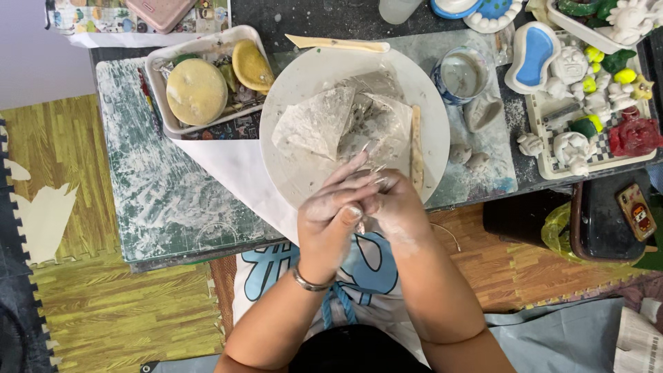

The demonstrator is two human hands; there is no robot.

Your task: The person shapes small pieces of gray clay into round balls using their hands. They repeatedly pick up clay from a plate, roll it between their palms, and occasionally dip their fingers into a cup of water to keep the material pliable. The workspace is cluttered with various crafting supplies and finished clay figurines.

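Over the near rim of the round white plate (pixel 304 76), the clay-dusted left hand (pixel 336 211) and right hand (pixel 390 207) press together, fingers closed around each other; whether they enclose anything, I cannot tell. Crumpled clay-smeared plastic wrap (pixel 345 117) lies on the plate, just beyond the fingertips.

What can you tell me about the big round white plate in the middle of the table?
The round white plate lies flat on the work table, its surface smeared with pale clay dust. A crumpled sheet of clear plastic wrap, clouded with clay, is heaped at its centre. A flat wooden stick rests along its right side. Its near rim is hidden behind the person's clay-covered left hand and right hand, pressed together above it. A white cloth lies under its left edge.
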